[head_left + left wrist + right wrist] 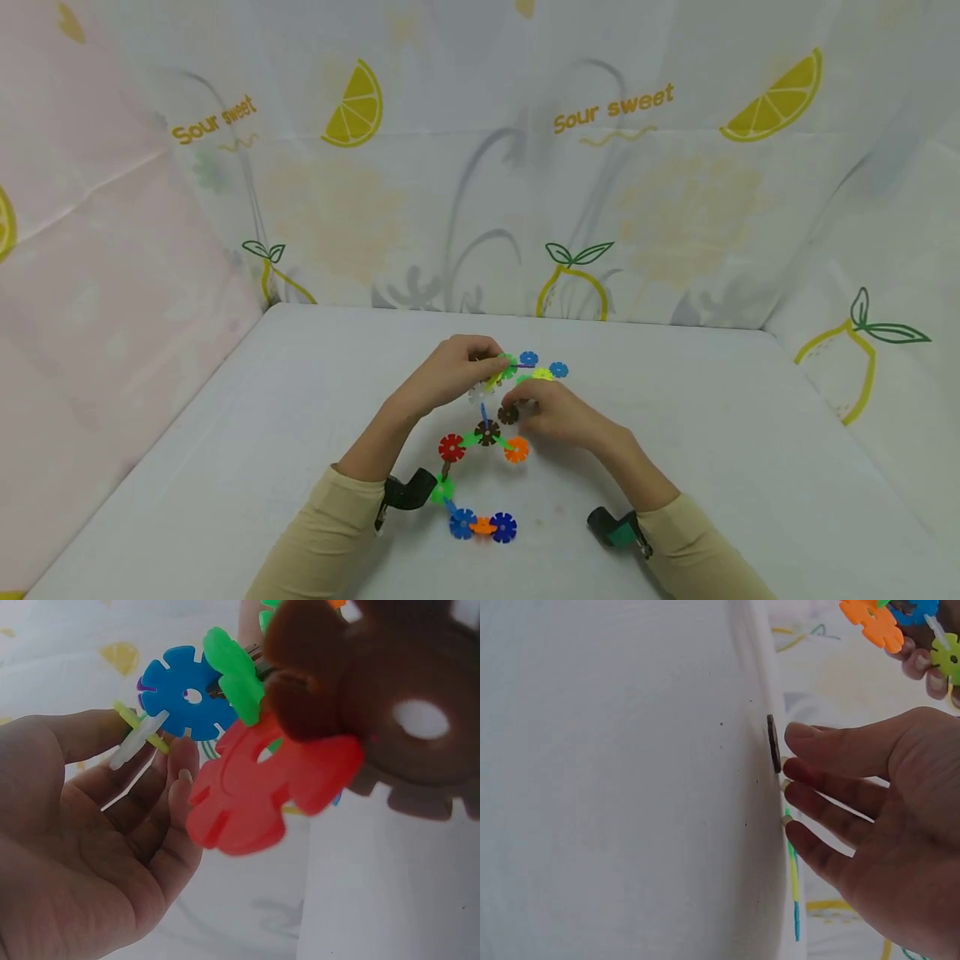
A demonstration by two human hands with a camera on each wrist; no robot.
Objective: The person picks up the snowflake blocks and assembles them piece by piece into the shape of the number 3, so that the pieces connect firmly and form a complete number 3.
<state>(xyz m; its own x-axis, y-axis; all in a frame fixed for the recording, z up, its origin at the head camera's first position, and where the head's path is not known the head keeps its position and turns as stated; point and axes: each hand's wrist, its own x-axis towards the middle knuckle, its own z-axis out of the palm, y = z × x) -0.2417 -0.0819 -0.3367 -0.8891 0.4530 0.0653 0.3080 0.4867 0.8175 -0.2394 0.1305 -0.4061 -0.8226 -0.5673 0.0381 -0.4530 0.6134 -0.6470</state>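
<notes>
In the head view my left hand (461, 362) holds up a chain of slotted plastic flower discs by its upper end. In the left wrist view, its thumb and fingertips pinch a yellow disc (140, 727) linked to a white disc (140, 741). A blue disc (180, 690), a green disc (234, 675), a red disc (262, 795) and a brown disc (360, 690) follow along the chain. My right hand (558, 412) is low over the table, thumb and fingertips right at a loose brown disc (773, 744) that lies flat.
Several loose discs lie beyond my hands, among them a blue disc (558, 369) and a yellow disc (543, 375). The chain's lower end, with a dark blue disc (503, 527), extends toward me between my forearms. A printed cloth (465, 208) hangs behind the white table (675, 375).
</notes>
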